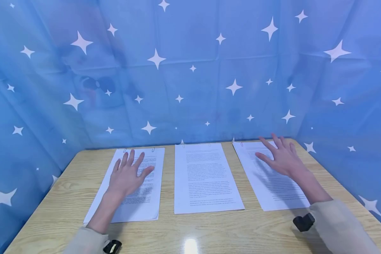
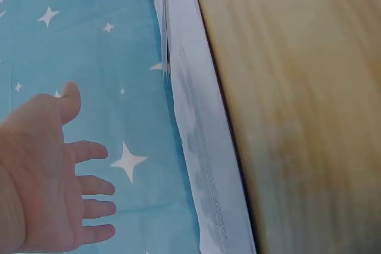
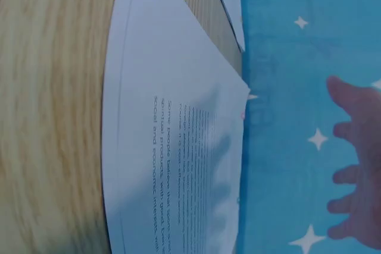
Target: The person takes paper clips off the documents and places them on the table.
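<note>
Right sheet (image 3: pixel 161 147), right wrist view: "Some people believe that", "spiritual products, with good", "Social and economic interests, with"; its other lines too small or blurred | left sheet (image 1: pixel 146 192): printed lines, unreadable in head and left wrist views | middle sheet (image 1: pixel 207 178): printed paragraphs, head view, too small to read

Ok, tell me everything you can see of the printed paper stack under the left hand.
The printed paper stack looks like white sheets with dark lines of text, too small to read. Two paper clips grip its far edge. It lies flat on the wood-grain table, its edges slightly uneven at the near left corner. The left hand, fingers spread, hovers above without touching, hiding some text and shading part of the page.
</note>
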`<state>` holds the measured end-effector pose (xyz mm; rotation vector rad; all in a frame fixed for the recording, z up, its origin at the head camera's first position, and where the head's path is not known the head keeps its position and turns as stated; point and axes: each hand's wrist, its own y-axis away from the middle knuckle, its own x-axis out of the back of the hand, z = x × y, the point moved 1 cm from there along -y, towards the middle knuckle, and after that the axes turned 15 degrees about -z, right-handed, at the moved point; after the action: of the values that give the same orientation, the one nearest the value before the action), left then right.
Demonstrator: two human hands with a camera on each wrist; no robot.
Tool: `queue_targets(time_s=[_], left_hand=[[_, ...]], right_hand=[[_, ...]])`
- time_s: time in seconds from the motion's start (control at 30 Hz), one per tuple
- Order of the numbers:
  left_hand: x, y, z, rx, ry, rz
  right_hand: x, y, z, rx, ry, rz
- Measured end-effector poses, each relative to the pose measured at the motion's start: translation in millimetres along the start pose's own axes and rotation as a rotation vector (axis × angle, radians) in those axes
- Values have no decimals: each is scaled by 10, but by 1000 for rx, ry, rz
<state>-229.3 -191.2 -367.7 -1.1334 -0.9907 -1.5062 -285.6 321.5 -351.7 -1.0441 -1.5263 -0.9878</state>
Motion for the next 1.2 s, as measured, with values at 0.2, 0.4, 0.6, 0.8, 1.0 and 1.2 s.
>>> queue_targets(time_s=[0.2, 0.4, 0.6, 0.8, 1.0, 1.2], left_hand=[[-34, -37, 144, -26, 28, 22], [-90, -90, 279, -65, 77, 29], [-139, -156, 434, -85, 96, 29], [-189, -192, 572, -104, 154, 9], [-228, -235, 715, -126, 298, -40], [-278, -300, 855, -146, 407, -87]], right_hand=[[-22, 24, 86, -8, -5, 0], [-50, 42, 213, 4, -37, 29], [-68, 96, 359, -5, -63, 31], [-93, 141, 501, -28, -109, 5], [-125, 132, 618, -24, -160, -24], [-143, 136, 730, -69, -182, -61]])
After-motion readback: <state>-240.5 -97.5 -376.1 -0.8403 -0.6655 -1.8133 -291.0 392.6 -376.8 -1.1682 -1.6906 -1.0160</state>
